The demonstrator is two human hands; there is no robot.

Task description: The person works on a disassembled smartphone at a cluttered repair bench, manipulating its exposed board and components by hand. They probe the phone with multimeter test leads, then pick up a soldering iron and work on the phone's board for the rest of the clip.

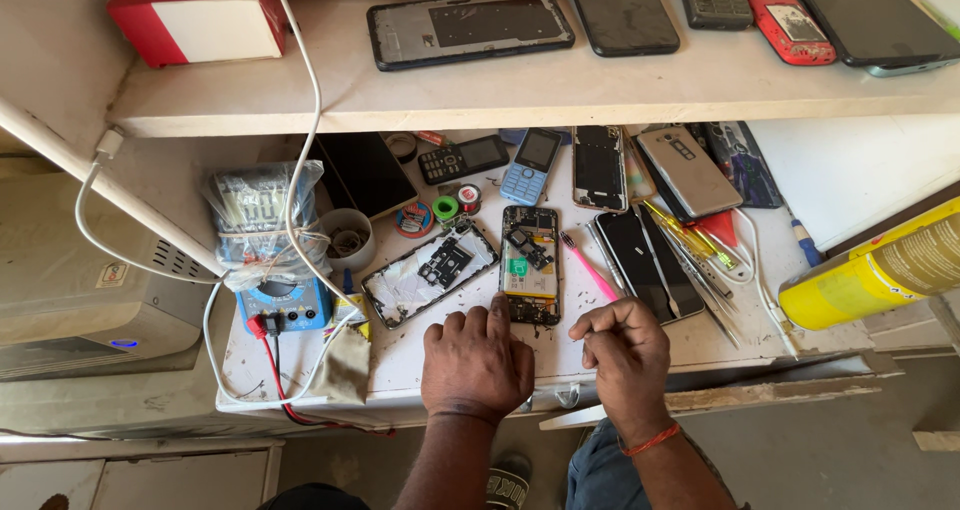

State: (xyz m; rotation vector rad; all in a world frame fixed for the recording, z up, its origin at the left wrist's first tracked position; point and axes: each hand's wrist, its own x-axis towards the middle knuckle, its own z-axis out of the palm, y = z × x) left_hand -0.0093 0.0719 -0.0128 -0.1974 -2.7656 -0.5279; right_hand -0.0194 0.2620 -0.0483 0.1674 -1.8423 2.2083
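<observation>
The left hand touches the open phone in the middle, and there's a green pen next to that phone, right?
Not quite. The head view shows the left hand touching the bottom edge of the open phone, but the pen next to that phone is pink, not green.

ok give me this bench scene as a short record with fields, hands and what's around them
left hand: flat on the bench, fingertips at the lower edge of the opened phone
right hand: loosely curled, resting on the bench, holding nothing
beside phone: pink tool, back cover
bench left: blue multimeter
bench right: yellow spray can
shelf above: several phones
</observation>
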